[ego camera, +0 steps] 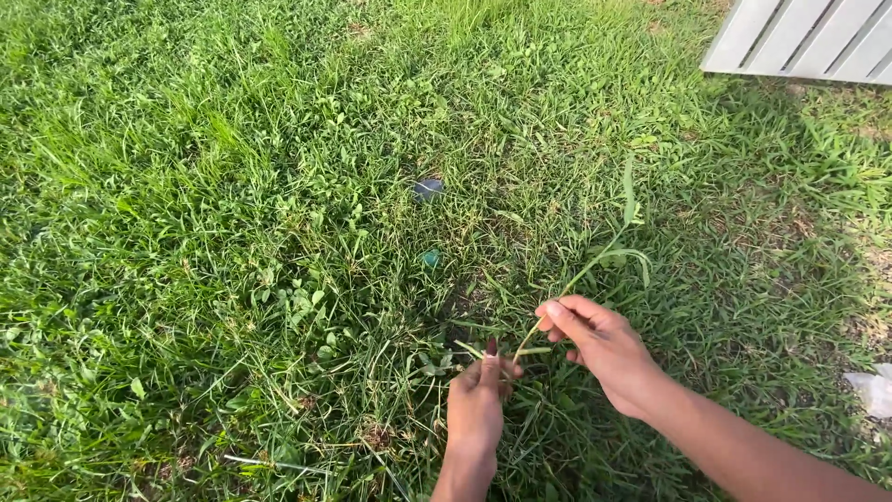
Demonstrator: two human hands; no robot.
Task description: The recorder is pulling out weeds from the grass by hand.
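Ground: a lawn (232,186) of mixed grass and small clover-like leaves fills nearly the whole view; it is uneven in length, with a few thin, brownish patches at the right.
Setting: outdoors in daylight, with a soft shadow lying across the right half of the grass.
Fence: one white slatted panel (808,37) stands at the upper right corner, its lower edge meeting the grass.
Small objects in the grass: two, a rounded grey one (428,189) and a small teal one (431,257) just below it, well apart from the hands.
Pale scrap: one whitish piece (873,389) at the right edge, partly cut off.
Hands: two, both bare, coming in from the bottom of the view.
Left hand (478,402): closed low in the grass, fingers pinched around the base of the stalk (595,262).
Right hand (602,340): thumb and fingers closed on the same stalk, a little higher up.
Stalk: one long green grass stem with a few narrow blades, running from between the hands up and to the right, above the lawn.
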